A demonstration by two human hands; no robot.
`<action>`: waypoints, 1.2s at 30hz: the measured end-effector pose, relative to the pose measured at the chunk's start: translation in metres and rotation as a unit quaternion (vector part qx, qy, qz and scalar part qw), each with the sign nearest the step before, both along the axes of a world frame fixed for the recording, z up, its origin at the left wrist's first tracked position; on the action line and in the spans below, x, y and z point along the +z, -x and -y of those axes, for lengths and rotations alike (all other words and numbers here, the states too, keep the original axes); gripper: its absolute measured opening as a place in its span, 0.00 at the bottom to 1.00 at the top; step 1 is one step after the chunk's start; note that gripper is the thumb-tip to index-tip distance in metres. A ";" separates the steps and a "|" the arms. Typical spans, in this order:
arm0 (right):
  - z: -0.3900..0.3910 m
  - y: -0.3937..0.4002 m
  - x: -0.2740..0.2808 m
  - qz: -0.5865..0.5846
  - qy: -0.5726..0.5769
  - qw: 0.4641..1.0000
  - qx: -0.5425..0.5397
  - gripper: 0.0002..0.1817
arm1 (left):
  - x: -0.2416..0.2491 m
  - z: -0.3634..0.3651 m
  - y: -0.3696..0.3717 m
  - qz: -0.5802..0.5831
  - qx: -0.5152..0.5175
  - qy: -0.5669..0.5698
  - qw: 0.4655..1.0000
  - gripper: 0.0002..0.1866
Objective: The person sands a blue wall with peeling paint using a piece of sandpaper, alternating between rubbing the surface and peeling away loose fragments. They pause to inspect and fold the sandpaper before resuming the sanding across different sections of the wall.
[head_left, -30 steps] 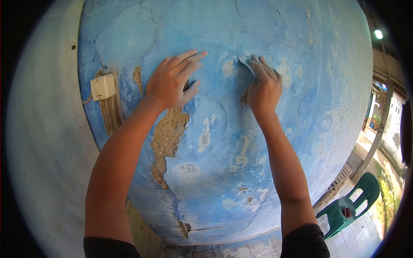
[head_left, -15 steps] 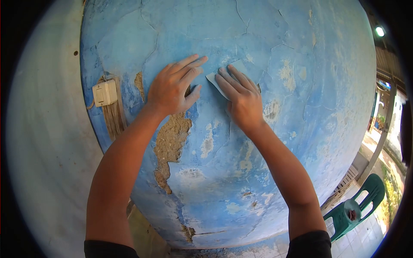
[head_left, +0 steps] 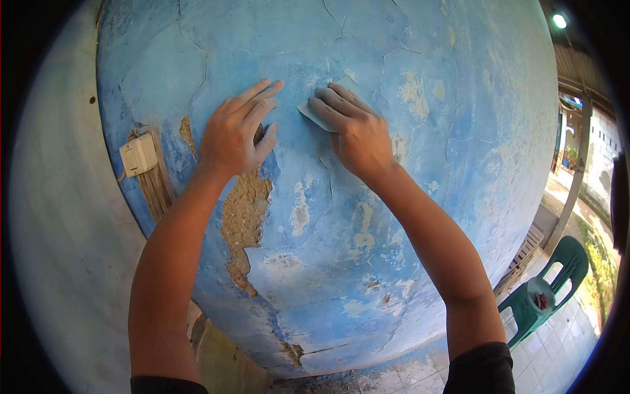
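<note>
Against the cracked blue wall point(head_left: 308, 276), my right hand point(head_left: 361, 134) presses a small sheet of sandpaper point(head_left: 314, 116) flat under its fingers. The sheet's left corner and top edge stick out; the rest is hidden by the hand. My left hand point(head_left: 233, 134) rests on the wall to the left, fingers stretched out and thumb apart, holding nothing. Pale dust coats the fingertips of both hands. Below the left hand, a patch of bare brown plaster point(head_left: 246, 213) shows where the paint has broken away.
A white light switch point(head_left: 138, 155) on a wooden strip point(head_left: 157, 194) is at the left edge of the blue wall. On the tiled floor point(head_left: 541, 358) at lower right stands a green plastic chair point(head_left: 525, 308) with a clear container on its seat. A post point(head_left: 569, 197) rises behind.
The view has shifted and tilted, so the wall appears further left. My right hand has slid slightly along the wall with the sandpaper. My left hand stays near the same spot.
</note>
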State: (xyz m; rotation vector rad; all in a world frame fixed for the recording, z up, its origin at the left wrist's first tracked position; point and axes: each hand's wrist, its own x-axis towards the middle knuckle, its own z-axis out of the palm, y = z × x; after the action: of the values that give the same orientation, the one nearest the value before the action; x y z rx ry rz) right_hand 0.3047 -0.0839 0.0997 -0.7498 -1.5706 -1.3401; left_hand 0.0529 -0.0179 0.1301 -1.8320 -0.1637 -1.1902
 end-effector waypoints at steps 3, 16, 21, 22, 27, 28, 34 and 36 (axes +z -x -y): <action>0.000 0.008 0.003 0.027 0.000 1.000 -0.007 0.18 | 0.001 0.000 0.001 -0.002 -0.011 0.007 1.000 0.15; -0.008 0.014 -0.001 0.060 -0.048 0.993 -0.088 0.21 | -0.001 -0.003 -0.002 0.019 -0.003 -0.023 1.000 0.13; -0.012 0.010 -0.002 0.076 -0.129 0.977 -0.152 0.18 | 0.000 -0.004 -0.001 0.020 0.000 -0.026 0.999 0.13; -0.012 0.006 0.000 0.073 -0.129 0.977 -0.152 0.18 | 0.001 -0.004 0.000 0.017 0.000 -0.026 1.000 0.13; 0.003 0.016 0.001 0.005 -0.126 0.972 -0.196 0.16 | 0.000 -0.006 -0.001 0.021 -0.003 -0.029 0.999 0.13; 0.004 0.019 0.001 -0.010 -0.103 0.973 -0.205 0.16 | 0.000 -0.007 -0.001 0.021 -0.004 -0.030 0.999 0.13; 0.007 -0.012 0.013 -0.016 -0.133 0.968 -0.210 0.13 | 0.001 -0.010 0.001 0.022 -0.001 -0.035 0.999 0.13; 0.000 -0.005 0.002 -0.030 -0.116 0.974 -0.192 0.13 | 0.001 -0.009 0.001 0.021 -0.007 -0.031 0.999 0.12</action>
State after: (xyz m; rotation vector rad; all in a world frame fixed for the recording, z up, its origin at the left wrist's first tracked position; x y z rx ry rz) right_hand 0.3098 -0.0837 0.1014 -0.9687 -1.2316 -1.7293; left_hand 0.0519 -0.0091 0.1309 -1.7587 -0.1358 -1.2309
